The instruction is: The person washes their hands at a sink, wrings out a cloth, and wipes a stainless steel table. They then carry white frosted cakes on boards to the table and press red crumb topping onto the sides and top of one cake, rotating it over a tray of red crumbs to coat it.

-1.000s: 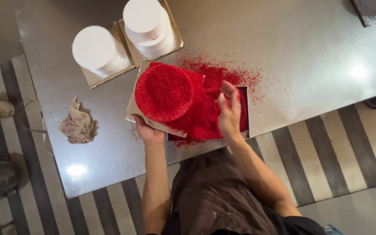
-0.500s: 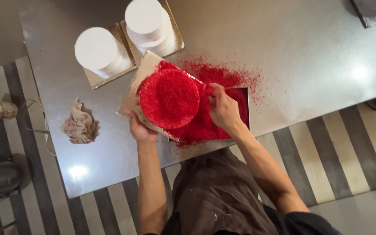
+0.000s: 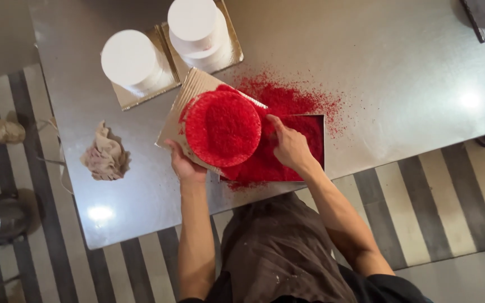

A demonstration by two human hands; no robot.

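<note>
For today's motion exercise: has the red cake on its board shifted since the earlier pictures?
Yes. The red cake has tilted up and moved left, toward the white cakes, off the tray.

No packages, labels, signs or screens in view — bench surface and floor carry none, nothing printed visible.
</note>
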